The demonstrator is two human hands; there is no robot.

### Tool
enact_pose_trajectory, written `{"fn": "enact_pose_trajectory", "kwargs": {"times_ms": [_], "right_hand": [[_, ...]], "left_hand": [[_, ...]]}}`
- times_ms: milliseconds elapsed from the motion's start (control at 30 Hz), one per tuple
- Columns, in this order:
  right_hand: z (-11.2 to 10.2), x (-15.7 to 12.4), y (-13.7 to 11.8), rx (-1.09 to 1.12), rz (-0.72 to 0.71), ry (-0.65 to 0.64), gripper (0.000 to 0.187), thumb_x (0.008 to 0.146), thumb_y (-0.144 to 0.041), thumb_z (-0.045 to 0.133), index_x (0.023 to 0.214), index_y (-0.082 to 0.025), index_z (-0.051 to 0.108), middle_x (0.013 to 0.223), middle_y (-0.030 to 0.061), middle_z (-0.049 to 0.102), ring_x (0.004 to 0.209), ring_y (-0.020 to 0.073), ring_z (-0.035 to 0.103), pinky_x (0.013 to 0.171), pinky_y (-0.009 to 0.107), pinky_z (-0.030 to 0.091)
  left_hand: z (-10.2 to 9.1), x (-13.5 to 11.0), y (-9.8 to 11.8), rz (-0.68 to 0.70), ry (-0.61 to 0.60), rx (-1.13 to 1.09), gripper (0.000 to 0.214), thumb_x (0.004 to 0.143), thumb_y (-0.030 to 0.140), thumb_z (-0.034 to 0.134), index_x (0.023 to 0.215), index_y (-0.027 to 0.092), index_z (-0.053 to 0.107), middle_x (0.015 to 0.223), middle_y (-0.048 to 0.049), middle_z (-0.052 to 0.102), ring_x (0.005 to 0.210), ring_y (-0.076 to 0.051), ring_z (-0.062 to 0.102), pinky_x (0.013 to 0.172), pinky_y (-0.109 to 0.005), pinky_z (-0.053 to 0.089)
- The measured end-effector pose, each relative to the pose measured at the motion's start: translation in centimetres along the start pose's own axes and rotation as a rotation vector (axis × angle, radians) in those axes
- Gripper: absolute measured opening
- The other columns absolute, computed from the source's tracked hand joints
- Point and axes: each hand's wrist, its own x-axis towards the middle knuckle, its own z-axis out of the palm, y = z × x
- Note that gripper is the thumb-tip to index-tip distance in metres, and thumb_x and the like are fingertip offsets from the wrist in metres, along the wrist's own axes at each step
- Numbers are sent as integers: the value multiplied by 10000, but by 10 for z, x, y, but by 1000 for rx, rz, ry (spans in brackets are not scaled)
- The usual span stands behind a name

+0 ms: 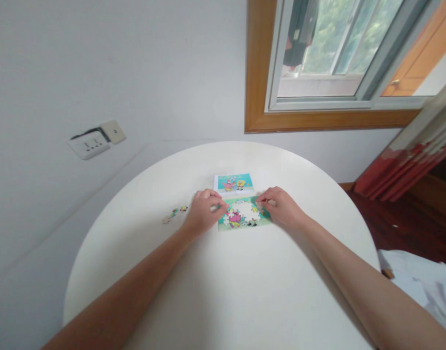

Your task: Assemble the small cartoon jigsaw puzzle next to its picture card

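Observation:
A partly assembled jigsaw puzzle (235, 219) with a cartoon picture lies flat on the white round table (223, 291). White gaps show in its middle and upper part. At its left edge, my left hand (205, 210) has thumb and fingertips brought together over the border; anything between them is too small to make out. My right hand (281, 206) pinches at the upper right edge of the puzzle, and its fingertips hide what they hold. Just behind the puzzle lies a picture card or box (233, 183) with a similar cartoon scene.
Several loose puzzle pieces (174, 213) lie left of my left hand. A wall with a socket (89, 142) rises behind the table, and a wood-framed window (259, 119) is at the upper right. White cloth or paper (419, 277) sits beyond the table's right edge, near a curtain (394, 165).

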Motion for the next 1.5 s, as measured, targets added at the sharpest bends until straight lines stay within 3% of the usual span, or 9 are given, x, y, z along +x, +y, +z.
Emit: {"fn": "enact_pose_trajectory", "kwargs": {"times_ms": [933,1233,1500], "right_hand": [[2,0,1,-23,31,-35,195,802,-142,568,880,-215,731,865,31,708,863,180,588,838,309,420],[-13,0,1,-5,45,-10,244,833,-157,534,940,-212,747,884,37,717,848,179,601,816,301,440],[-17,-1,-3,43,14,-78,226,802,-169,567,906,-193,766,832,43,716,821,173,620,785,285,460]], "left_hand": [[-6,-7,7,28,-98,13,91,795,296,650,753,239,708,1002,-41,579,988,-215,516,941,-407,373],[-7,-6,7,42,-76,-9,87,808,283,643,771,237,705,997,-45,580,1003,-216,518,953,-410,371],[-6,-5,17,62,-62,-92,96,805,290,666,750,230,717,998,-50,572,1005,-228,529,953,-426,359]]}}
